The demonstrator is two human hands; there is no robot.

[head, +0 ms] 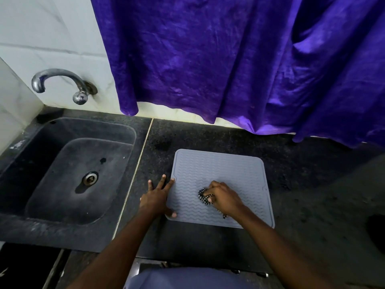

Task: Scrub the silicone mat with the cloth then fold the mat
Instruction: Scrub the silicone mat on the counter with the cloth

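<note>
A grey silicone mat (220, 170) with a wavy ribbed surface lies flat on the dark stone counter. My right hand (224, 198) is closed around a bunched black-and-white checked cloth (204, 197) and presses it onto the middle of the mat. A small tail of the cloth pokes out under my right wrist. My left hand (157, 197) lies flat with fingers spread at the mat's left edge, with the thumb and one fingertip touching the mat.
A dark stone sink (68, 176) with a metal drain sits to the left, under a curved metal tap (60, 83). A purple curtain (239, 59) hangs over the back of the counter (312, 205). A dark object (377, 230) shows at the right edge.
</note>
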